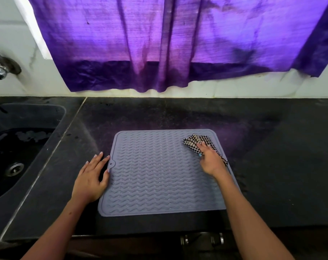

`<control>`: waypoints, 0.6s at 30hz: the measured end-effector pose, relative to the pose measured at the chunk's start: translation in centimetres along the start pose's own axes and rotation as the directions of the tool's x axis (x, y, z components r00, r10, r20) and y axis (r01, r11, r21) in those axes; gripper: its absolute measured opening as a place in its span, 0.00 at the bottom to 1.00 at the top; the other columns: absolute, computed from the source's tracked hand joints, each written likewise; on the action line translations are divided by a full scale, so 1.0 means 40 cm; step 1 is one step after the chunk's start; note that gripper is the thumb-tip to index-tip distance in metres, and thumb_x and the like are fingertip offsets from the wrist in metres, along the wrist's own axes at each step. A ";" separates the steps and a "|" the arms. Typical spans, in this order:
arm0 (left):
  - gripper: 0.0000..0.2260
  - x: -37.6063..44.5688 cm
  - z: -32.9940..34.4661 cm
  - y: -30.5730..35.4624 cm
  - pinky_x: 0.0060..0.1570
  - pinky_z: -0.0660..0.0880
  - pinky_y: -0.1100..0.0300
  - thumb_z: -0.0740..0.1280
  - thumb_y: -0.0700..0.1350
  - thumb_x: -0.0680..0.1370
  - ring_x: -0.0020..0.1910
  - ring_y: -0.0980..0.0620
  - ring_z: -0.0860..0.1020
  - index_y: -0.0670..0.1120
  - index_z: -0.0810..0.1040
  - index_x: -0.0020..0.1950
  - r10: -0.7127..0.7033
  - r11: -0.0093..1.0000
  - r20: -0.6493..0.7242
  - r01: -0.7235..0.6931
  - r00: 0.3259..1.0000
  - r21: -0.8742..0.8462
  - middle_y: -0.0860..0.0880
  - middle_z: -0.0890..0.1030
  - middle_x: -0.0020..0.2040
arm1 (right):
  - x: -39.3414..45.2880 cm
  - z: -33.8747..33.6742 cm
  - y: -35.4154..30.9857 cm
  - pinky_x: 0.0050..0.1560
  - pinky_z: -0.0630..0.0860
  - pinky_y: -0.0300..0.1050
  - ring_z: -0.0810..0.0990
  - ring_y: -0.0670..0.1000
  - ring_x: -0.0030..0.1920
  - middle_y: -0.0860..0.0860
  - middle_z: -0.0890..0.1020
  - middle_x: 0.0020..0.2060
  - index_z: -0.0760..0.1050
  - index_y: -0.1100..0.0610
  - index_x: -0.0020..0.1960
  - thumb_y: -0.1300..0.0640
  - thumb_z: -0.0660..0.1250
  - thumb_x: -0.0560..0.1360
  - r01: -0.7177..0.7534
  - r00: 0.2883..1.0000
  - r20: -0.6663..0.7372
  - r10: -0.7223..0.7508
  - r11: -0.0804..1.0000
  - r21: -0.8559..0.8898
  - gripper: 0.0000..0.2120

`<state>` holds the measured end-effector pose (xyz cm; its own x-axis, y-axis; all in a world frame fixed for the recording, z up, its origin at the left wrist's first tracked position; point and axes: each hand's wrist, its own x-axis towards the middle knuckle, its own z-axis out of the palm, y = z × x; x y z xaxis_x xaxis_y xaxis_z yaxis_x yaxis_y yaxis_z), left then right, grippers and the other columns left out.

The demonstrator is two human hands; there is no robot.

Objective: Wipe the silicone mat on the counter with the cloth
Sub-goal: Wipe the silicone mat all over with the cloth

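Silicone mat (159,171) on counter (271,156) | left hand (92,177) flat, grip spread | right hand (211,160) grip pinching cloth (194,141)

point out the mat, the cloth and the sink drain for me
mat (159,175), head view, on its bare ridged middle
cloth (192,140), head view, on the checked fold beyond the right hand's fingers
sink drain (14,168), head view, on the metal strainer in the basin floor

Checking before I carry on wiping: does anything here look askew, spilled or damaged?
Nothing serious. The grey ribbed silicone mat lies flat but slightly skewed to the black counter's front edge. The purple curtain's hem looks darkly stained.
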<state>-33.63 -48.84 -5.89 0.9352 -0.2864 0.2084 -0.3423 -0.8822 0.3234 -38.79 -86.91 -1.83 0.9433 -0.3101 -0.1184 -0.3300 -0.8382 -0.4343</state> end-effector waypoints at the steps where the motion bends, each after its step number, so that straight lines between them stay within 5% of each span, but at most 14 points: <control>1: 0.29 0.000 -0.001 -0.001 0.72 0.54 0.52 0.47 0.60 0.74 0.73 0.50 0.62 0.49 0.68 0.71 -0.001 1.000 0.002 0.001 1.000 0.003 0.47 0.65 0.73 | 0.003 -0.007 0.003 0.74 0.58 0.51 0.57 0.53 0.75 0.49 0.56 0.76 0.58 0.50 0.74 0.67 0.57 0.77 -0.008 1.000 0.018 0.007 0.997 0.073 0.28; 4: 0.30 0.000 -0.003 -0.001 0.72 0.54 0.51 0.47 0.60 0.74 0.73 0.49 0.62 0.49 0.68 0.71 0.002 1.000 0.010 -0.002 1.000 0.010 0.47 0.65 0.73 | -0.002 -0.023 0.007 0.65 0.64 0.42 0.65 0.53 0.70 0.50 0.64 0.72 0.63 0.51 0.73 0.63 0.55 0.80 -0.102 0.995 0.033 0.096 0.902 0.420 0.22; 7: 0.30 0.001 -0.005 -0.001 0.72 0.54 0.51 0.47 0.60 0.74 0.73 0.49 0.62 0.49 0.68 0.71 0.001 1.000 0.015 -0.002 1.000 0.011 0.47 0.65 0.73 | -0.001 -0.056 0.003 0.57 0.69 0.41 0.73 0.50 0.59 0.54 0.72 0.67 0.67 0.55 0.70 0.64 0.54 0.80 -0.161 0.958 0.013 0.286 0.500 0.851 0.19; 9: 0.30 0.001 -0.005 -0.003 0.72 0.53 0.52 0.47 0.60 0.74 0.73 0.49 0.62 0.49 0.68 0.71 0.003 1.000 0.019 -0.003 1.000 0.009 0.47 0.65 0.73 | -0.013 -0.074 0.004 0.59 0.70 0.44 0.74 0.51 0.59 0.56 0.74 0.65 0.66 0.55 0.70 0.63 0.54 0.80 -0.091 0.899 -0.056 0.434 0.311 0.946 0.19; 11: 0.30 0.001 -0.005 -0.004 0.72 0.53 0.52 0.47 0.60 0.74 0.73 0.50 0.62 0.49 0.67 0.71 0.001 1.000 0.019 -0.002 1.000 0.010 0.47 0.65 0.73 | -0.058 -0.082 -0.002 0.66 0.69 0.49 0.72 0.54 0.65 0.54 0.72 0.67 0.64 0.53 0.71 0.62 0.55 0.80 -0.051 0.851 -0.217 0.477 0.487 0.872 0.20; 14: 0.30 0.003 -0.003 -0.006 0.72 0.54 0.51 0.47 0.60 0.74 0.73 0.49 0.62 0.49 0.67 0.71 0.006 1.000 0.021 -0.006 1.000 0.010 0.47 0.65 0.73 | -0.139 -0.064 0.000 0.74 0.53 0.48 0.60 0.54 0.73 0.53 0.65 0.72 0.62 0.53 0.73 0.67 0.56 0.77 0.022 0.873 -0.458 0.169 0.923 0.384 0.25; 16: 0.30 0.004 -0.003 -0.008 0.72 0.54 0.50 0.47 0.60 0.74 0.73 0.49 0.62 0.49 0.68 0.71 0.006 1.000 0.018 -0.006 1.000 0.012 0.47 0.65 0.73 | -0.164 -0.029 0.011 0.75 0.46 0.46 0.55 0.52 0.75 0.53 0.60 0.74 0.57 0.54 0.74 0.68 0.57 0.75 0.006 0.936 -0.353 -0.007 1.000 -0.003 0.29; 18: 0.30 0.004 -0.002 -0.007 0.72 0.55 0.50 0.47 0.60 0.74 0.73 0.49 0.62 0.49 0.68 0.71 0.008 1.000 0.016 -0.008 1.000 0.013 0.46 0.65 0.73 | -0.176 0.008 0.024 0.75 0.46 0.45 0.53 0.51 0.76 0.52 0.55 0.76 0.51 0.54 0.76 0.66 0.56 0.76 -0.044 0.981 -0.193 0.007 0.981 -0.188 0.31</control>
<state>-33.40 -48.59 -5.89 0.9338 -0.2994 0.1960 -0.3486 -0.8848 0.3093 -45.74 -85.37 -1.69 0.9163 -0.3970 0.0534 -0.3722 -0.8929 -0.2533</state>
